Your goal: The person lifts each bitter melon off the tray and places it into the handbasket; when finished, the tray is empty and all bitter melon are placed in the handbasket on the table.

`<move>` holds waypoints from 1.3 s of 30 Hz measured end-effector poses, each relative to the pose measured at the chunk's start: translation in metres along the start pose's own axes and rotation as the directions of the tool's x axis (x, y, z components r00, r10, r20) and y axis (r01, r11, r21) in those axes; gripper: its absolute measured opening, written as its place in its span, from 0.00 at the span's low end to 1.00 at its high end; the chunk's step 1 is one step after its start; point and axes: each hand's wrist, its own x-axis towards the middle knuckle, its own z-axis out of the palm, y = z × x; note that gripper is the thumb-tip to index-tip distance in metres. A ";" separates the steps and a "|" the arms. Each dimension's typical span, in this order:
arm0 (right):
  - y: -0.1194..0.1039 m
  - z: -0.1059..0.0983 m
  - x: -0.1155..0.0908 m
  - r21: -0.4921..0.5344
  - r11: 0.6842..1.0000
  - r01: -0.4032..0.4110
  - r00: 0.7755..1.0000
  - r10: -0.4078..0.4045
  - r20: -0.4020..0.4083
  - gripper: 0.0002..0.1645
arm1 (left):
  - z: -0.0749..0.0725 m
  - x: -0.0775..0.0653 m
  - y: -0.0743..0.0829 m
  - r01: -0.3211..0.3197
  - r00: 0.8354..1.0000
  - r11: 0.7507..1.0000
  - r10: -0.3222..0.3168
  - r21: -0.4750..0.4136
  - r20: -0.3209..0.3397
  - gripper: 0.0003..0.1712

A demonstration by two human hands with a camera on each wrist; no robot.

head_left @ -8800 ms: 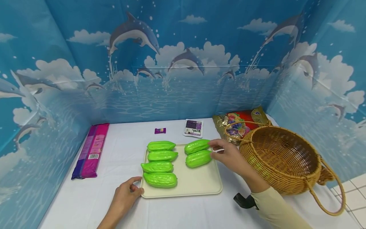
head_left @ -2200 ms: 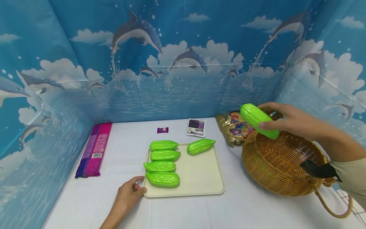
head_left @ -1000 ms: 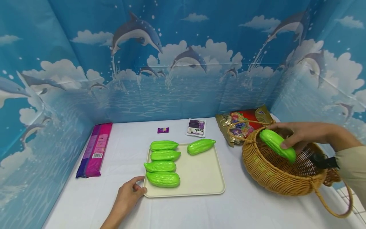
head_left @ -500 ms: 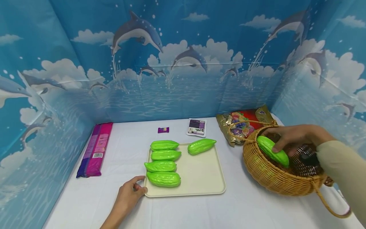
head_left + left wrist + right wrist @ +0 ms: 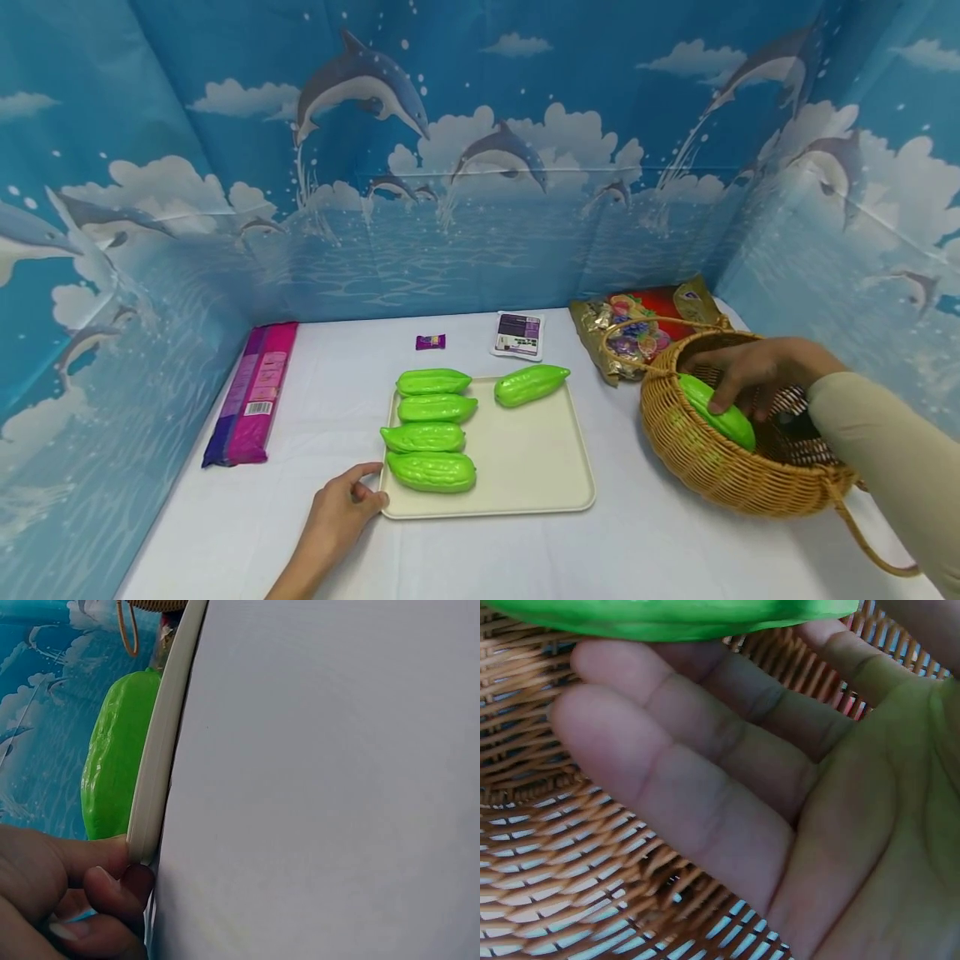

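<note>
In the head view a cream tray (image 5: 525,467) bears several bumpy light-green bitter gourds (image 5: 431,472), four-sided rows aside: a stack of them along its left side and a single bitter gourd (image 5: 532,385) at its back right. The left hand (image 5: 339,510) pinches the tray's front-left corner, its fingertips at the rim (image 5: 156,780) in the left wrist view. Inside the mouth of the wicker basket (image 5: 720,475), the right hand (image 5: 757,371) grips another bitter gourd (image 5: 716,412), thumb on its near side. The right wrist view shows that gourd's underside (image 5: 682,619) above the fingers.
Behind the basket lies a gold-and-red candy bag (image 5: 641,325). A white-and-purple packet (image 5: 519,335) and a small purple candy (image 5: 431,342) lie behind the tray. At far left is a long pink-purple package (image 5: 253,392). A dolphin-print curtain (image 5: 480,242) closes off the back and sides.
The right hand took one of two bitter gourds from the tray's right side, carried it over the basket and lowered it inside. The left hand has stayed at the tray's corner.
</note>
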 end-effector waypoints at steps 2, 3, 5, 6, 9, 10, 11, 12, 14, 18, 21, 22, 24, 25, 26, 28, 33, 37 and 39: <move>0.002 0.001 0.002 -0.008 1.000 0.000 1.000 0.000 0.000 0.63 | 0.000 0.000 0.000 -0.003 1.000 1.000 0.003 0.002 -0.002 0.26; 0.002 0.002 0.003 -0.010 1.000 0.001 1.000 -0.001 0.003 0.63 | 0.000 0.000 0.000 -0.004 1.000 1.000 0.004 0.003 -0.002 0.26; 0.003 0.002 0.005 -0.011 1.000 0.002 1.000 -0.002 0.010 0.62 | 0.000 0.000 0.000 -0.006 1.000 1.000 0.006 0.003 -0.001 0.26; 0.003 0.003 0.005 -0.014 1.000 0.002 1.000 -0.002 0.011 0.63 | 0.000 0.000 0.000 -0.006 1.000 1.000 0.006 0.004 0.000 0.26; 0.002 0.004 0.007 -0.031 1.000 0.000 1.000 0.000 0.006 0.64 | 0.000 0.001 -0.001 -0.008 1.000 1.000 0.008 0.007 -0.001 0.26; 0.002 0.005 0.007 -0.039 0.999 -0.001 1.000 0.001 0.005 0.65 | 0.000 0.001 -0.001 -0.009 1.000 1.000 0.009 0.008 -0.001 0.26; 0.001 0.005 0.008 -0.049 0.999 -0.001 1.000 0.001 0.000 0.66 | 0.000 0.001 -0.001 -0.010 1.000 1.000 0.010 0.010 -0.002 0.26; 0.001 0.006 0.008 -0.060 0.998 -0.003 1.000 0.002 -0.005 0.67 | 0.000 0.001 -0.001 -0.011 1.000 1.000 0.011 0.010 -0.002 0.26; 0.001 0.007 0.009 -0.075 0.997 -0.005 1.000 0.004 -0.012 0.69 | -0.001 0.001 0.000 -0.010 1.000 1.000 0.010 0.011 -0.002 0.26; 0.002 0.011 0.012 -0.092 0.996 -0.007 1.000 0.006 -0.016 0.69 | -0.001 0.001 0.000 -0.004 1.000 1.000 0.004 0.011 -0.001 0.26; 0.001 0.012 0.013 -0.086 0.996 -0.015 1.000 0.015 0.002 0.68 | -0.001 0.001 -0.001 -0.002 1.000 1.000 0.002 0.004 0.002 0.26; 0.000 0.012 0.014 -0.083 0.996 -0.016 1.000 0.017 0.008 0.67 | -0.001 0.001 -0.001 -0.001 1.000 1.000 0.001 0.001 0.002 0.26; -0.001 0.012 0.014 -0.081 0.997 -0.018 1.000 0.020 0.019 0.66 | -0.001 0.001 -0.001 -0.001 1.000 1.000 0.001 -0.004 0.003 0.27; -0.001 0.012 0.014 -0.078 0.997 -0.020 0.999 0.022 0.023 0.66 | 0.000 0.001 -0.001 -0.001 1.000 1.000 0.001 -0.005 0.003 0.27; -0.001 0.011 0.015 -0.077 0.997 -0.020 0.999 0.022 0.025 0.66 | 0.000 0.001 -0.001 -0.001 1.000 1.000 0.001 -0.005 0.002 0.26; -0.001 0.011 0.015 -0.082 0.997 -0.015 1.000 0.017 0.024 0.65 | 0.000 0.001 -0.001 -0.002 1.000 1.000 0.002 0.000 0.000 0.26; 0.001 0.012 0.015 -0.079 0.997 -0.018 1.000 0.019 0.018 0.66 | 0.000 0.002 -0.002 0.000 1.000 1.000 0.000 0.002 0.000 0.26; 0.000 0.012 0.015 -0.067 0.997 -0.029 0.999 0.030 0.019 0.68 | 0.000 0.002 -0.002 0.000 1.000 1.000 0.000 -0.005 0.002 0.26; 0.000 0.012 0.014 -0.064 0.997 -0.031 0.999 0.033 0.022 0.70 | 0.000 0.001 -0.002 -0.003 1.000 1.000 0.003 -0.007 0.000 0.26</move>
